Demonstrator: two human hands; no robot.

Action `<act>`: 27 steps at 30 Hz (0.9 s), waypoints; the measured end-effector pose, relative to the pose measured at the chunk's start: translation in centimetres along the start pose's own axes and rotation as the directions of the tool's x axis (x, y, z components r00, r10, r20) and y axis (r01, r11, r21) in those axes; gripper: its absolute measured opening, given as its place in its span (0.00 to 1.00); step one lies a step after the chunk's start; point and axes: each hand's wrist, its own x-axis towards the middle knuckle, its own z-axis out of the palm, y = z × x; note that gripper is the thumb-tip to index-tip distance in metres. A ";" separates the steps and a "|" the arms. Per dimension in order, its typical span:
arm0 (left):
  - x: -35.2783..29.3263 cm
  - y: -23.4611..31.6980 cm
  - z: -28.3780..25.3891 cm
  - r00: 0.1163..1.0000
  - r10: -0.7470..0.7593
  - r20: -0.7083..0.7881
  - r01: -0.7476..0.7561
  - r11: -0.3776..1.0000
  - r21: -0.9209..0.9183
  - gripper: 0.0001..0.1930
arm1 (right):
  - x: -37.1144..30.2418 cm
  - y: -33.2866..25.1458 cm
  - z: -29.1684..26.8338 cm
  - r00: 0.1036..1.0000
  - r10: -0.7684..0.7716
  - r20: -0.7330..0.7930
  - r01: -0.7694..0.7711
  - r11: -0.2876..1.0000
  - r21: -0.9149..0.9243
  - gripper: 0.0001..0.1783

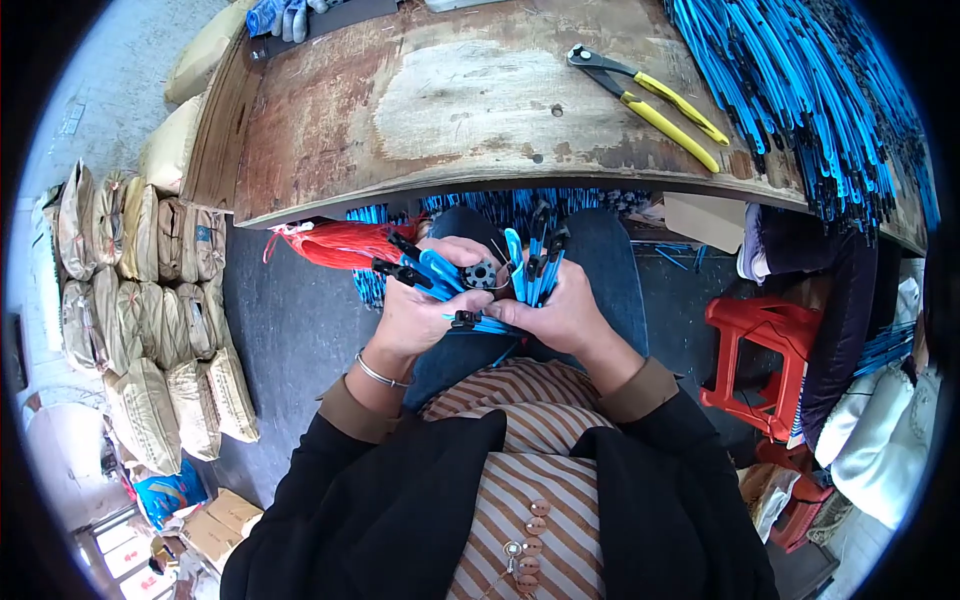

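Observation:
My left hand (pixel 418 318) is closed round a bunch of thin blue strips with black ends (pixel 437 268) above my lap. Facing it, my right hand (pixel 562 315) grips a second bunch of blue strips (pixel 533 272), its black tips pointing up and away from me. Between the two hands sits a small round black piece with holes round its face (pixel 480 274); my left thumb and fingers are on it. A thin wire-like loop curves beside this piece, close to my right fingers. Beyond my left hand lies a bundle of red strands (pixel 335 245).
Yellow-handled pliers (pixel 655 108) rest on the worn wooden table (pixel 330 120), near a large heap of blue strips (pixel 800 100). More blue strips lie beneath the table. On the right, a red plastic stool (pixel 760 350) stands by another person's leg (pixel 845 310). Stacked sacks (pixel 150 320) line the left.

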 end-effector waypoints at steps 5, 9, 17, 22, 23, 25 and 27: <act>0.0 0.0 0.1 0.998 0.051 0.027 -0.050 0.998 -0.036 0.20 | 0.5 -0.6 0.1 1.000 0.006 0.031 -0.006 1.000 -0.007 0.19; 0.2 0.1 -0.2 0.994 0.018 0.106 -0.014 0.999 -0.038 0.19 | 0.1 -0.7 -0.2 0.999 0.015 0.034 -0.014 1.000 -0.004 0.19; 0.4 0.1 0.6 0.992 -0.107 0.062 0.109 0.994 -0.023 0.18 | -1.0 -0.4 -2.2 0.992 -0.128 -0.018 0.128 0.991 0.032 0.23; 0.9 0.9 1.3 0.988 -0.052 0.144 0.052 0.999 0.005 0.17 | -1.2 -0.4 -5.7 0.960 -0.105 0.260 0.032 0.962 0.270 0.23; 0.9 1.0 1.1 0.978 -0.097 0.184 0.086 0.994 0.065 0.17 | -0.6 -0.7 -6.4 0.936 0.000 0.351 -0.118 0.943 0.313 0.23; 1.2 1.0 1.4 0.964 -0.128 0.232 0.102 0.988 0.120 0.18 | 0.8 -2.2 -7.0 0.913 0.082 0.399 -0.163 0.972 0.172 0.22; 1.2 1.3 1.9 0.956 -0.142 0.257 0.099 0.980 0.173 0.18 | 2.0 -3.8 -6.7 0.827 0.271 0.493 -0.269 0.960 -0.077 0.21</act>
